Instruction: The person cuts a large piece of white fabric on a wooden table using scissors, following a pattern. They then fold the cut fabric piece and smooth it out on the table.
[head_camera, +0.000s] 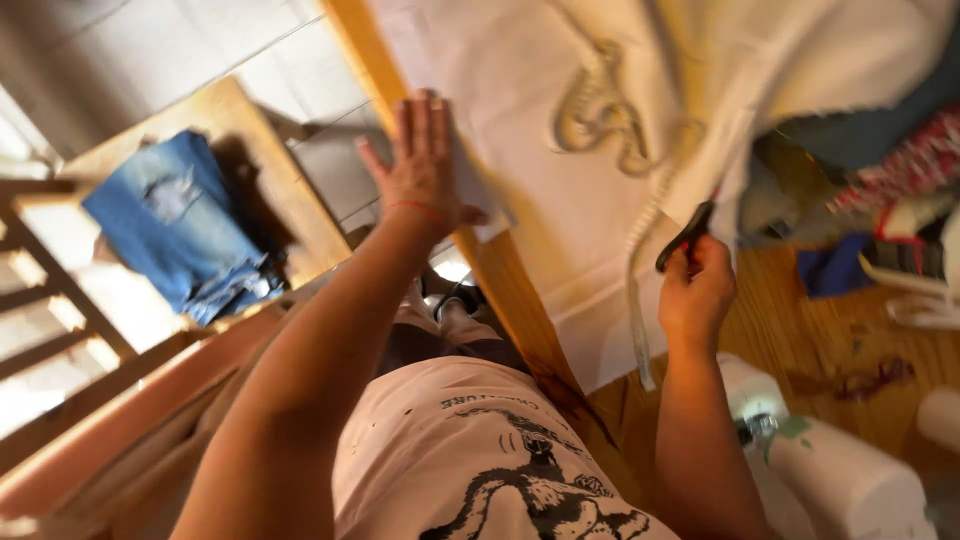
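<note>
Left hand (422, 165) flat on white paper (545, 120); right hand (697, 290) grips scissors (684, 236).

Two hands at work on white cloth at a wooden table

The left hand (425, 165) lies flat, fingers together, on the white fabric (520, 90) at the edge of the wooden table (800, 330). The right hand (697, 290) grips dark-handled scissors (685, 235) beside a measuring tape (640, 270). A white sewing machine (830, 470) sits near the right forearm; folded blue denim (180, 225) rests on a chair (285, 185).
</note>
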